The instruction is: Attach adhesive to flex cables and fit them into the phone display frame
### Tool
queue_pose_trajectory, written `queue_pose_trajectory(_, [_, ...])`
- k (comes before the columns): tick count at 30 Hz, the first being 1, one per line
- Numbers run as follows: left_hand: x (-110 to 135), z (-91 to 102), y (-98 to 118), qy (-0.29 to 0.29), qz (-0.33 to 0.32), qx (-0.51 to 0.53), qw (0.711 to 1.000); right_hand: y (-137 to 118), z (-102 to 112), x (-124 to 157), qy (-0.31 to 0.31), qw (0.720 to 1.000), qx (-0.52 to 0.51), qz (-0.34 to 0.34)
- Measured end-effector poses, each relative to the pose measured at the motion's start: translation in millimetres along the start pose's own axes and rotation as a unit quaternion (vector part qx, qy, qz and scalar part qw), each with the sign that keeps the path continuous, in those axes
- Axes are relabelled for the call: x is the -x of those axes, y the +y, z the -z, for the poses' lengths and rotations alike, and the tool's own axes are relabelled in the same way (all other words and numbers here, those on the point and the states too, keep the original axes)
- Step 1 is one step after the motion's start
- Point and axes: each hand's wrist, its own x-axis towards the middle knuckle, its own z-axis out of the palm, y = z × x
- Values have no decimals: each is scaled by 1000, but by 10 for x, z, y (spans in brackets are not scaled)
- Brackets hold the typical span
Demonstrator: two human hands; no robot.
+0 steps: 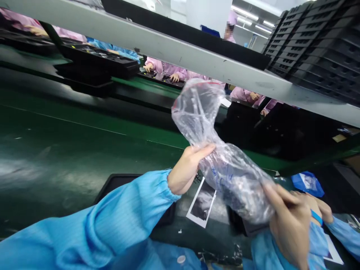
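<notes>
A clear plastic bag [227, 168] with a red line along its top edge and blue writing on its side hangs tilted between my two hands. Small shiny pieces, too blurred to name, are bunched in its lower end. My left hand [191, 165] pinches the bag at its gathered neck, and the upper part flares out above the fingers. At the bottom right corner, my right hand [291, 221] grips the loaded end; motion blurs it slightly. Below the bag lies a white-edged sheet with a dark picture [202, 206].
A black tray [112, 183] lies partly behind my left sleeve. On the right are a co-worker's hand [323, 210] and a blue bag [308, 183]. A grey shelf beam [168, 48] crosses above the green bench [56, 142], with stacked black trays [317, 48] upper right. Co-workers sit beyond.
</notes>
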Motion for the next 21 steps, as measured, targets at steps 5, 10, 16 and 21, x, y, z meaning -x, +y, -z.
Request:
queue_pose_trajectory(5, [-46,64,-3,18,13,9,1000,-97,-76,-141,-18,997,-65,-39])
queue_pose_trajectory(10, [-60,49,24,-50,1,-36,998,-225,-138,-145,-74,991,-99,-46])
queue_pose_trajectory(16, [-8,-200,-90,-167,-69,-185,966,-253,-181,-96,-49,995,-84,-14])
queue_pose_trajectory(21, [7,-364,-59,-160,-113,-207,959,-129,-99,-17,-76,988,-127,-38])
